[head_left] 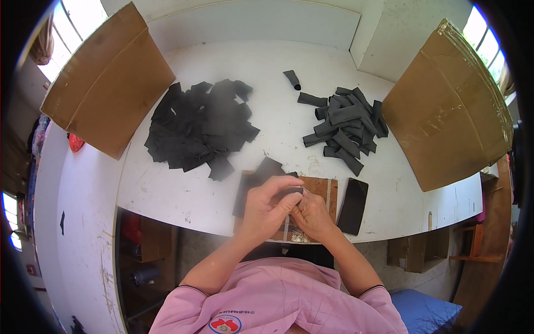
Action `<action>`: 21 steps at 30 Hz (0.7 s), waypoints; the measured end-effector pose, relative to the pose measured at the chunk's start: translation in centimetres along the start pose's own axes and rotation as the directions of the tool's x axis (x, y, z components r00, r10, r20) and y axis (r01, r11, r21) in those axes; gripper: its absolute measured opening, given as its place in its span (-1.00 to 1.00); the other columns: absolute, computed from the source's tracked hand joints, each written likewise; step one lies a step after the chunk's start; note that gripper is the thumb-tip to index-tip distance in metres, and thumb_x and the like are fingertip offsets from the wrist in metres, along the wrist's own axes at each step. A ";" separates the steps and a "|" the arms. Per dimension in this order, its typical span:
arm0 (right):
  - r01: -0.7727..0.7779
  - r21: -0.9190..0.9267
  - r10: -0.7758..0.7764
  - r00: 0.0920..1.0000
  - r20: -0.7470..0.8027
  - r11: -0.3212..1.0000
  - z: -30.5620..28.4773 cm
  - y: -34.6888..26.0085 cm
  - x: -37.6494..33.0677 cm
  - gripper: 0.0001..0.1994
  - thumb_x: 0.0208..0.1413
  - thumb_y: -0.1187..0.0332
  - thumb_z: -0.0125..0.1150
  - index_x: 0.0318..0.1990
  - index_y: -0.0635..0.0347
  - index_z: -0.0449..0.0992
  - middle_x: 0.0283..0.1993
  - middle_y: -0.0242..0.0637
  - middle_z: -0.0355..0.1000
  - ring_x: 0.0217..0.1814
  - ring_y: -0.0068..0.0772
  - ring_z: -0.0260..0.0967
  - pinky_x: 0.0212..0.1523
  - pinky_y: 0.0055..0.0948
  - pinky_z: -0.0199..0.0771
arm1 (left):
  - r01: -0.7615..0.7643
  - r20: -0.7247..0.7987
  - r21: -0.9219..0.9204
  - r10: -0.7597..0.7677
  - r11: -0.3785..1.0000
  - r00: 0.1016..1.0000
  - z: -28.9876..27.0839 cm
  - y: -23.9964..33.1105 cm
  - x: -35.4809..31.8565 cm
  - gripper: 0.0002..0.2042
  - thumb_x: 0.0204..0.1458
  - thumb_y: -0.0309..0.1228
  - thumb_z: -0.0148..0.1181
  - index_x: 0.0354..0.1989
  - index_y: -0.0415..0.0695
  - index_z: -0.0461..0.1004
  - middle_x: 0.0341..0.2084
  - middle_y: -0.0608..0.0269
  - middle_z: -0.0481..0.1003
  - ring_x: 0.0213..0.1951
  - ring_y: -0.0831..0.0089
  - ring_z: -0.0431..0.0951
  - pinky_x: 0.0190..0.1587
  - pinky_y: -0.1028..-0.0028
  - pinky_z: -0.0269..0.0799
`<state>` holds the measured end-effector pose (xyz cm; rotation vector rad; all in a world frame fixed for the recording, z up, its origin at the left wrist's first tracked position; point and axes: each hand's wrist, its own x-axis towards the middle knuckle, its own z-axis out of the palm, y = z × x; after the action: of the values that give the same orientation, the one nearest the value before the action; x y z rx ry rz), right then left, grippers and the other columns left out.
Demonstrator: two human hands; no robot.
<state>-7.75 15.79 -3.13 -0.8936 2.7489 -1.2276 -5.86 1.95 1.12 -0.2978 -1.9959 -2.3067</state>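
Note:
Above the table's front edge, my two hands are close together around a small rolled piece of black fabric point(291, 191). My left hand point(267, 210) curls over it, thumb and fingers closed on it. Fingers bent, my right hand point(315, 217) pinches at its right end; its fingertips are partly hidden, and a thin pale line shows there that I cannot make out. Under both hands lies a brown board point(327, 195). Flat black fabric pieces point(243, 193) rest on its left part, partly behind my left hand.
A wide heap of flat black fabric pieces point(194, 128) lies at far left. Black fabric tubes point(347, 119) are piled at far right, with one tube point(292, 79) apart. Cardboard panels stand at left point(111, 78) and right point(450, 111). A black phone point(353, 206) lies beside the board.

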 end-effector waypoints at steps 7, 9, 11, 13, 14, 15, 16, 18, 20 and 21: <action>0.113 -0.127 -0.118 0.992 -0.037 0.985 -2.2 -1.9 1.4 -0.76 -0.08 0.24 0.08 -0.59 0.24 0.35 -0.59 -0.21 0.30 -0.49 -0.17 0.31 -0.52 -0.27 0.28 | -0.141 -0.217 -0.543 0.024 0.828 0.976 -0.8 0.6 -0.1 -0.86 -0.02 -0.42 0.07 -0.39 -0.26 0.39 -0.44 0.17 0.41 -0.31 0.40 0.37 -0.21 0.47 0.28; 0.120 -0.170 -0.123 0.992 -0.007 0.978 -1.6 -1.8 1.6 -0.74 -0.10 0.22 0.10 -0.63 0.22 0.33 -0.63 -0.25 0.29 -0.51 -0.21 0.30 -0.56 -0.30 0.27 | -0.094 -0.206 -0.582 -0.035 0.808 0.978 -1.2 -0.5 -0.3 -0.85 -0.02 -0.40 0.06 -0.40 -0.25 0.38 -0.44 0.17 0.40 -0.31 0.38 0.37 -0.22 0.45 0.28; 0.101 -0.166 -0.106 0.994 -0.022 0.981 -0.3 -1.1 1.1 -0.73 -0.10 0.21 0.11 -0.63 0.21 0.33 -0.63 -0.25 0.28 -0.52 -0.21 0.30 -0.57 -0.30 0.26 | -0.005 -0.136 -0.679 -0.120 0.734 0.983 -1.3 -1.5 -0.7 -0.86 -0.02 -0.41 0.07 -0.41 -0.25 0.39 -0.44 0.16 0.40 -0.32 0.38 0.37 -0.21 0.43 0.27; 0.083 -0.157 -0.089 0.995 -0.035 0.984 0.2 -0.8 0.9 -0.72 -0.11 0.20 0.12 -0.64 0.20 0.33 -0.64 -0.26 0.28 -0.54 -0.21 0.29 -0.57 -0.30 0.26 | -0.044 -0.169 -0.552 -0.060 0.833 0.984 -1.8 -1.6 -0.6 -0.84 0.00 -0.40 0.05 -0.39 -0.27 0.39 -0.40 0.15 0.41 -0.30 0.41 0.38 -0.20 0.46 0.27; 0.064 -0.152 -0.069 0.997 -0.023 0.986 0.0 -0.9 0.8 -0.72 -0.09 0.20 0.10 -0.64 0.20 0.32 -0.64 -0.25 0.28 -0.56 -0.20 0.29 -0.58 -0.30 0.26 | -0.085 -0.190 -0.408 0.006 0.909 0.982 -1.9 -1.7 -0.5 -0.83 0.01 -0.39 0.04 -0.37 -0.29 0.40 -0.35 0.14 0.41 -0.29 0.45 0.38 -0.19 0.48 0.28; 0.050 -0.145 -0.052 0.999 -0.009 0.988 -0.2 -1.0 0.9 -0.71 -0.08 0.20 0.09 -0.64 0.20 0.32 -0.65 -0.25 0.28 -0.57 -0.19 0.29 -0.59 -0.30 0.25 | -0.085 -0.194 -0.407 0.005 0.910 0.981 -2.0 -1.6 -0.4 -0.83 0.01 -0.39 0.04 -0.37 -0.29 0.40 -0.35 0.14 0.41 -0.29 0.45 0.38 -0.19 0.48 0.28; 0.052 -0.142 -0.053 0.999 -0.005 0.989 -0.5 -1.2 1.0 -0.71 -0.08 0.20 0.09 -0.64 0.20 0.32 -0.65 -0.25 0.28 -0.57 -0.19 0.29 -0.59 -0.30 0.25 | -0.103 -0.207 -0.408 0.018 0.907 0.978 -2.0 -1.5 -0.3 -0.83 0.01 -0.40 0.04 -0.37 -0.29 0.40 -0.35 0.15 0.42 -0.30 0.47 0.38 -0.20 0.51 0.28; 0.211 -0.049 -0.215 0.973 -0.087 0.976 -1.3 -1.4 0.9 -0.72 -0.06 0.21 0.08 -0.62 0.22 0.33 -0.65 -0.22 0.28 -0.59 -0.16 0.29 -0.60 -0.29 0.25 | -0.116 -0.222 -0.411 0.024 0.904 0.975 -1.8 -1.1 -0.3 -0.84 0.01 -0.41 0.04 -0.37 -0.29 0.40 -0.36 0.16 0.42 -0.31 0.49 0.38 -0.22 0.53 0.28; 0.148 -0.063 -0.153 0.986 -0.072 0.987 -0.1 -0.8 0.9 -0.73 -0.06 0.23 0.09 -0.63 0.24 0.33 -0.65 -0.22 0.28 -0.59 -0.15 0.28 -0.60 -0.29 0.25 | -0.081 -0.249 -0.314 0.000 0.946 0.968 -1.5 -0.7 -0.2 -0.86 -0.01 -0.43 0.06 -0.43 -0.27 0.41 -0.43 0.12 0.43 -0.34 0.44 0.37 -0.20 0.49 0.25; 0.094 -0.076 -0.099 0.993 -0.059 0.993 0.2 -0.9 0.9 -0.73 -0.07 0.26 0.10 -0.64 0.25 0.33 -0.66 -0.21 0.28 -0.59 -0.15 0.28 -0.60 -0.30 0.26 | -0.077 -0.255 -0.314 -0.006 0.946 0.967 -1.6 -0.8 -0.1 -0.86 -0.01 -0.43 0.06 -0.43 -0.27 0.41 -0.43 0.12 0.43 -0.34 0.44 0.37 -0.20 0.49 0.25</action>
<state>-8.01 14.68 -2.44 -1.0235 2.8477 -1.1959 -6.07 0.47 0.13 -0.0499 -1.4845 -2.4958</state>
